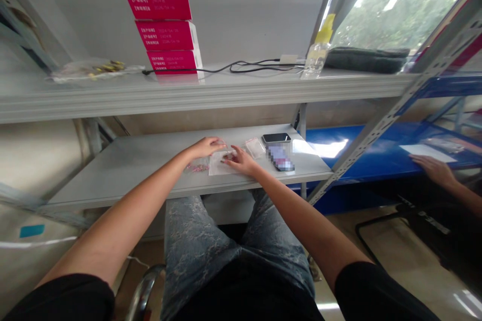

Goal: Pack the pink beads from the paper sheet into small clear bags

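Both my hands rest on the low grey shelf [124, 170] in front of my knees. My left hand [206, 147] lies palm down with curled fingers over a small clear bag [197, 166] of tiny pink pieces. My right hand [241, 159] pinches at small pink pieces on a white sheet [217, 164], fingers drawn together. What it pinches is too small to make out. Another small clear bag [255, 147] lies just right of my right hand.
Two phones, one black [276, 137] and one lit [280, 157], lie at the shelf's right. On the upper shelf stand three stacked pink boxes [165, 27], a cable, a clear bottle [315, 57] and a dark pouch [367, 59]. Another person's hand [435, 168] rests on the blue shelf at right.
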A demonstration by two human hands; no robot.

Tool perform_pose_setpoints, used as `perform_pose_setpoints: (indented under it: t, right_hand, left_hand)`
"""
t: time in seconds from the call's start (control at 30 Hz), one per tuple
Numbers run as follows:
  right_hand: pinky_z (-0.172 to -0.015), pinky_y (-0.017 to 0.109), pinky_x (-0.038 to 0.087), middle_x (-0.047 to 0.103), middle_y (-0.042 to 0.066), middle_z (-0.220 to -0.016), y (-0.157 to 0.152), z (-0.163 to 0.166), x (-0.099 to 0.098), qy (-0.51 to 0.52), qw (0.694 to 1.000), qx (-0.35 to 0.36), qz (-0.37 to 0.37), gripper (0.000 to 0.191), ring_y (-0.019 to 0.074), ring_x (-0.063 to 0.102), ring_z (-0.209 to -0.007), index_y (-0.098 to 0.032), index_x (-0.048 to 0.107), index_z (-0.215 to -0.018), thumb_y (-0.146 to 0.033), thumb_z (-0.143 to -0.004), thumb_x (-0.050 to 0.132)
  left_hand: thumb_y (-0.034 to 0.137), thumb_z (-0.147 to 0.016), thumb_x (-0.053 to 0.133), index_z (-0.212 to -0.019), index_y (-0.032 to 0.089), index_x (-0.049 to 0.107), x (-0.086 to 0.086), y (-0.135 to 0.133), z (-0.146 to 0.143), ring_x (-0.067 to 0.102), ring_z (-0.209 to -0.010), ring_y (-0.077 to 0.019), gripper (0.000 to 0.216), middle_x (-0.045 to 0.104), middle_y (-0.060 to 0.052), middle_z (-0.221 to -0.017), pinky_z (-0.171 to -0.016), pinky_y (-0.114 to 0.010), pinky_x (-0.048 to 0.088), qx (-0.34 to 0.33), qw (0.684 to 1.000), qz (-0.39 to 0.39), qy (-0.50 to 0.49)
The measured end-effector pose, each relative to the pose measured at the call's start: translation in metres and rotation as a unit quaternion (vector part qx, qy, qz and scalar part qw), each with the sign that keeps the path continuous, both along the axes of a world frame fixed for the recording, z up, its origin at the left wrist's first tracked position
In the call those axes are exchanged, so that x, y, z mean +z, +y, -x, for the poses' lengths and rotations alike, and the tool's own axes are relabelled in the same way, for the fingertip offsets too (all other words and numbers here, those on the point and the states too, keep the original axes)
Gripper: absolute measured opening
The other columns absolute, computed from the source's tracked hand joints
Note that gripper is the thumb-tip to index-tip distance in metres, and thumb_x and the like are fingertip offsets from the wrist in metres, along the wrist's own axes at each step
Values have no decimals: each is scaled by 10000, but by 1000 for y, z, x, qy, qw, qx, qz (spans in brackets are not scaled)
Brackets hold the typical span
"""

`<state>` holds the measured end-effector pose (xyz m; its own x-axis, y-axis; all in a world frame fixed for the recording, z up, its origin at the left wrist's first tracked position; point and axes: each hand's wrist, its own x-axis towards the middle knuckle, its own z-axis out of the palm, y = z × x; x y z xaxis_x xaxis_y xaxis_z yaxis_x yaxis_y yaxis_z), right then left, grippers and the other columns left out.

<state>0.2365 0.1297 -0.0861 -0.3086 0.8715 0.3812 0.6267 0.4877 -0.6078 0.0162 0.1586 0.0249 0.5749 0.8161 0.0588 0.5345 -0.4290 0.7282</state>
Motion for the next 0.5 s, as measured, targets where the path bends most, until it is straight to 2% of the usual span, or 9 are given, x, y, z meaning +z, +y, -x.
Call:
perform_pose_setpoints:
  t: [0.07,0.17,0.23,0.3,0.37,0.5]
  right_hand:
    - [-1089,491,461,589,175,-1427,3,-5,-1,56,998,-38,19,753,322,570,-1310,-175,424,-1516,-615,-929,591]
    - [-1067,464,493,577,154,-1449,7,-10,-2,110,991,-75,33,594,300,578,-1311,-202,483,-1465,-543,-980,532]
    - [-1052,435,510,582,149,-1444,8,-12,-1,136,987,-79,37,541,284,580,-1311,-201,513,-1430,-518,-992,509]
    - [-1052,430,511,601,146,-1421,7,-11,0,150,985,-78,39,521,279,579,-1311,-202,539,-1402,-513,-984,519]
    - [-1050,433,511,611,141,-1407,5,-11,2,146,986,-74,39,517,278,582,-1304,-205,546,-1395,-508,-976,531]
    - [-1036,433,511,601,143,-1419,1,-10,4,112,991,-59,33,522,275,584,-1299,-203,527,-1412,-507,-988,515]
  left_hand:
    - [602,-880,589,-1198,198,696,0,-2,1,649,-1017,-259,525,721,-104,-1097,-743,-307,493,38,989,106,-92]
    - [673,-873,564,-1219,209,673,0,-8,0,649,-833,-209,589,713,-78,-921,-599,-250,434,80,956,206,-193]
    - [734,-869,510,-1191,201,668,0,-12,-2,599,-682,-176,642,694,-74,-843,-517,-233,364,69,928,265,-252]
    - [793,-868,431,-1184,189,659,-1,-15,-5,555,-613,-162,719,685,-86,-827,-479,-231,319,44,904,305,-295]
    - [812,-861,417,-1199,187,651,-5,-17,-10,561,-632,-165,748,681,-91,-840,-484,-227,319,41,901,306,-303]
    - [721,-841,586,-1238,216,645,-13,-18,-15,625,-852,-203,645,697,-92,-1026,-587,-235,417,103,943,212,-234]
